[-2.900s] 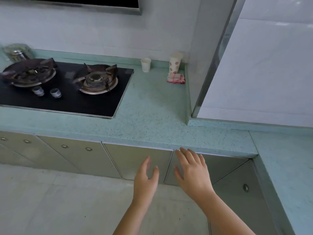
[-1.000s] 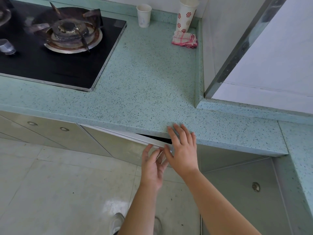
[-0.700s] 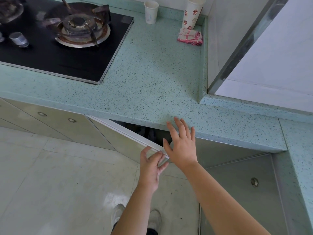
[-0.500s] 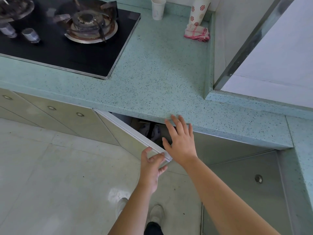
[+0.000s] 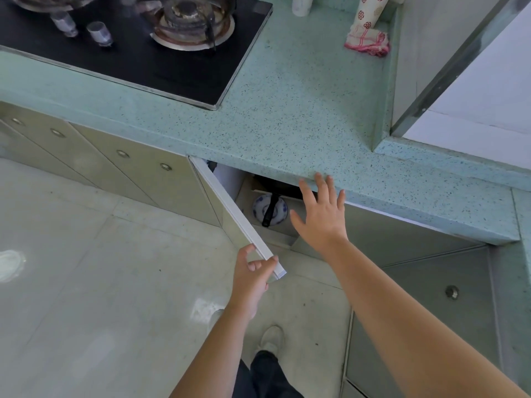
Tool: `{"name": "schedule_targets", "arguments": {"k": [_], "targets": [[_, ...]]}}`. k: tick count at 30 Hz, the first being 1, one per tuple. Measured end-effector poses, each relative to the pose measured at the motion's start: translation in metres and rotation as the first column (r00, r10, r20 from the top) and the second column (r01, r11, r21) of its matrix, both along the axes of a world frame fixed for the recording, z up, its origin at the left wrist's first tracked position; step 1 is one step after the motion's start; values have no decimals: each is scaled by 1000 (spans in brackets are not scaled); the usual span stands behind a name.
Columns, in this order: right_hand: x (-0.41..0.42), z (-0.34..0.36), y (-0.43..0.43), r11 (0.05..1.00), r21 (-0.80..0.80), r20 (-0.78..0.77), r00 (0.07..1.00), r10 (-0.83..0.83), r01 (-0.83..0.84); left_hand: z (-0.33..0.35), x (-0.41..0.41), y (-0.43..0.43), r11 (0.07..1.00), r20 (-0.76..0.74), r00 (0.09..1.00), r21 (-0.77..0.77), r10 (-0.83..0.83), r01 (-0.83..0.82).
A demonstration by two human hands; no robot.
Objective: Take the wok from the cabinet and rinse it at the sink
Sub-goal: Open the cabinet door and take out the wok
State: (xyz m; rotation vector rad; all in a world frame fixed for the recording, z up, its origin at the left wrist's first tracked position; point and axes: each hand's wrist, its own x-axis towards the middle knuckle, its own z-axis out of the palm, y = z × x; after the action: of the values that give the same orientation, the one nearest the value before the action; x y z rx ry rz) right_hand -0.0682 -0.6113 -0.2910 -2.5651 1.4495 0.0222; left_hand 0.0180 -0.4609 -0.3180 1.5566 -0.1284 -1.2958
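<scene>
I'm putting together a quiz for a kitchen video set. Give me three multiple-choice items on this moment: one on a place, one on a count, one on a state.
1. Where does the pink-and-white cloth lie?
A. On the floor
B. On the countertop, by the patterned paper cup
C. Inside the cabinet

2. How many knobs show on the gas stove?
A. Two
B. Four
C. None

3. How is the cabinet door that the left hand grips?
A. Shut
B. Swung open
C. Taken off

Answers:
1 B: the cloth lies at the foot of the paper cup, in the countertop's corner.
2 A: two knobs stand beside the burner.
3 B: the door stands out from the cabinet, and a blue-and-white dish shows in the opening.
</scene>
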Motion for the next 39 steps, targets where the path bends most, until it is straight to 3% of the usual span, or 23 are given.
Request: {"name": "schedule_targets", "arguments": {"k": [15, 21, 26, 34, 39], "targets": [[7, 4, 7, 999, 15, -86, 996, -36, 37, -4, 45, 59, 986, 330, 943, 164, -43, -12], [9, 2, 8, 999, 3, -101, 994, -36, 36, -5, 68, 83, 969, 526, 834, 243, -165, 38], [13, 0, 9, 998, -10, -81, 994, -68, 68, -2, 77, 90, 949, 639, 745, 313, -190, -27], [12, -2, 8, 997, -5, -43, 996, -76, 76, 1, 103, 99, 897, 700, 677, 421, -229, -133], [16, -4, 9, 996, -10, -47, 995, -88, 87, 7, 126, 111, 817, 700, 555, 573, -450, -61]]}}
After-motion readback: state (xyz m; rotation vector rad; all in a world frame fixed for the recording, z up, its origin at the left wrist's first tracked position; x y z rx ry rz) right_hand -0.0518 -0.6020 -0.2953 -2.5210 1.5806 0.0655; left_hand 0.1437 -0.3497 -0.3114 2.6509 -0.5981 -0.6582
